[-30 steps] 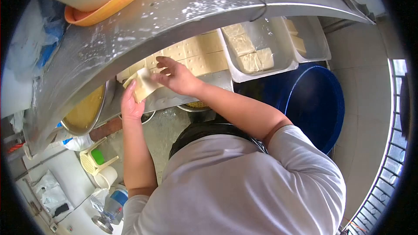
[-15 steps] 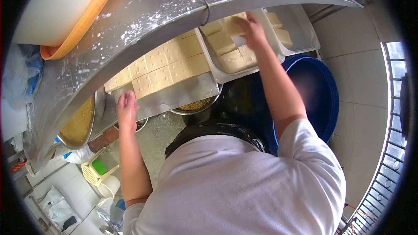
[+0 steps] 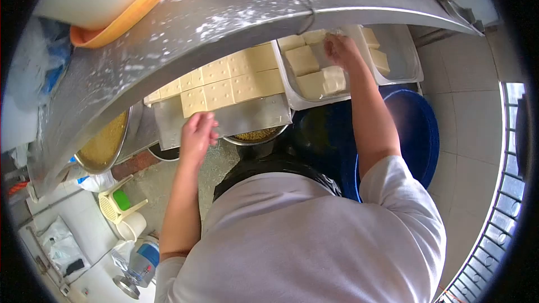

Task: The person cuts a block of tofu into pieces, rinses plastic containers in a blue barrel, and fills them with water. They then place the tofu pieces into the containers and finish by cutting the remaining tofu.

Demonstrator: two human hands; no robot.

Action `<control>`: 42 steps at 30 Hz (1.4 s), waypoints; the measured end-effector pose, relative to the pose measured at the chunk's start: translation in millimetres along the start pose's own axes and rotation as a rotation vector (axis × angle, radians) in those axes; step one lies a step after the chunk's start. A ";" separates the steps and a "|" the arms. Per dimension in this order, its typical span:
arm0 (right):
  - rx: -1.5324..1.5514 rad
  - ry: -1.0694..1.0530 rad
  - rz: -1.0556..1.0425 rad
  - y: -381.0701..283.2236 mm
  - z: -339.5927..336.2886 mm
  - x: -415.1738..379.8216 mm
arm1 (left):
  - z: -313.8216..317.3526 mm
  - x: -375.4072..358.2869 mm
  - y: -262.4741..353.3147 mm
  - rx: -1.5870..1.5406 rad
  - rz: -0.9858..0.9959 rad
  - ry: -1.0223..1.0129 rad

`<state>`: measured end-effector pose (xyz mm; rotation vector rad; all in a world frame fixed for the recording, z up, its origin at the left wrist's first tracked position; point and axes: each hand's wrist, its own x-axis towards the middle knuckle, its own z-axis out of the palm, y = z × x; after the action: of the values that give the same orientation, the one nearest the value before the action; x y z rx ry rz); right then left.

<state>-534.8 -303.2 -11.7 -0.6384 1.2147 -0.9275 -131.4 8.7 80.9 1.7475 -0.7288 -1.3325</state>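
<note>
My right hand (image 3: 342, 52) is over the white tub (image 3: 315, 104), just right of a pale tofu block (image 3: 314, 36). Its fingers are loosely bent, slightly blurred, with nothing visible in them. Several more tofu blocks (image 3: 301, 60) lie in that tub. To its left, a slab of tofu (image 3: 219, 90) cut into dimpled blocks rests on a metal tray (image 3: 252, 113). My left hand (image 3: 199, 132) hovers at the front of the tray, fingers loosely curled and thumb apart, holding nothing.
A second white tub (image 3: 405, 70) with a few blocks stands at the right, above a large blue barrel (image 3: 429, 134). A metal shelf edge (image 3: 236, 28) overhangs the tofu. Metal bowls (image 3: 104, 143) with yellowish contents sit lower, and a tiled wall (image 3: 469, 118) borders the right.
My right hand has let go of a tofu block, which now lies in the white tub. My left hand has come right and slightly nearer. The view has shifted.
</note>
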 end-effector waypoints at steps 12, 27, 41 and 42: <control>-0.866 -0.433 -0.566 12.3 199.9 -208.7 | 31.7 74.6 41.4 -0.308 0.096 -0.037; -1.057 -0.146 -1.194 78.2 148.6 -185.3 | -9.1 86.8 -6.2 0.349 -0.050 0.224; -1.562 -0.483 -1.016 111.3 200.6 -206.5 | -31.7 108.0 -31.1 -0.116 0.040 0.067; -1.562 -0.481 -1.016 117.4 206.8 -202.9 | -31.2 103.6 -28.8 -0.159 0.070 0.086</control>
<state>-321.1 -81.9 44.4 -2.7070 0.9356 -0.3217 -73.3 -53.9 8.4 1.6276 -0.6134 -1.2256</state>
